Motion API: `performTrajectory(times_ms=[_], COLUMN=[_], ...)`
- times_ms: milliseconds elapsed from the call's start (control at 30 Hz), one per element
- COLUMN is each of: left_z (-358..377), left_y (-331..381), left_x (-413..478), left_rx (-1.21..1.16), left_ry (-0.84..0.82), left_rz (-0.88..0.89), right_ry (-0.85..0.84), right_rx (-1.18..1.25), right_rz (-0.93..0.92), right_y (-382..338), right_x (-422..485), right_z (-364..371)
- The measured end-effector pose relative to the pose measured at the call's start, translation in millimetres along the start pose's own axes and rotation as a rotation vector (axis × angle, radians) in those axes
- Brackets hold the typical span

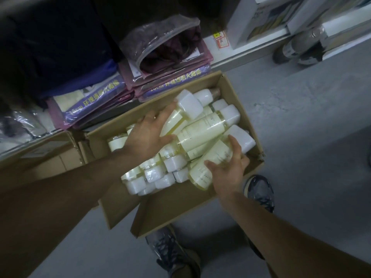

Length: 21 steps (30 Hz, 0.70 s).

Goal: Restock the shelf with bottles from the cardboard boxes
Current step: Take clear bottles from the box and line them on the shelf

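Open cardboard box (236, 91) on the grey floor (301, 137), flaps out, packed w/ bottles: clear plastic bodies, pale yellow liquid, squarish white caps. Upright bottles (152, 173) fill the near & left part, glossy shrink film over the caps; too overlapped for an exact count. 3 lie on their sides on top, caps pointing far-right. L hand (148, 133) grips the far bottle (176, 119) btwn thumb & spread fingers. R hand (228, 167) has its fingers curled round the near bottle (216, 151). Middle bottle (200, 133) lies loose btwn those two. 2nd cardboard box (40, 157) sits just left, contents hidden. Low white shelf (251, 50) runs behind the boxes; its left part holds stacked flat packs (96, 101), purple & pink, in clear plastic. 2 sneakers (261, 191) near the open box
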State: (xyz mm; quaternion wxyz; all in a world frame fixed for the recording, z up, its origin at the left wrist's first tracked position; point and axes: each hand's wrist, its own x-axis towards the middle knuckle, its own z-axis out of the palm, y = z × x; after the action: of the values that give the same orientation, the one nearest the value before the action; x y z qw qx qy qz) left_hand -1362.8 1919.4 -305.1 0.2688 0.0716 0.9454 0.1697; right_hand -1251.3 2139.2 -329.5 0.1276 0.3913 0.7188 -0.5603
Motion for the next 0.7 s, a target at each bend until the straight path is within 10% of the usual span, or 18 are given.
performTrajectory(times_ms=[333,700], left_z=[30,78], left_y=[-11,-11], left_x=[-30,-19], left_rx=[-0.461,-0.443], left_ry=[0.041,0.088], left_rz=[-0.275,-0.451], right_ry=[-0.081,0.044], right_rx=[0.018,0.014], right_rz=[-0.170,0.025], right_y=[4,14], right_x=[-8,18], right_z=[8,26])
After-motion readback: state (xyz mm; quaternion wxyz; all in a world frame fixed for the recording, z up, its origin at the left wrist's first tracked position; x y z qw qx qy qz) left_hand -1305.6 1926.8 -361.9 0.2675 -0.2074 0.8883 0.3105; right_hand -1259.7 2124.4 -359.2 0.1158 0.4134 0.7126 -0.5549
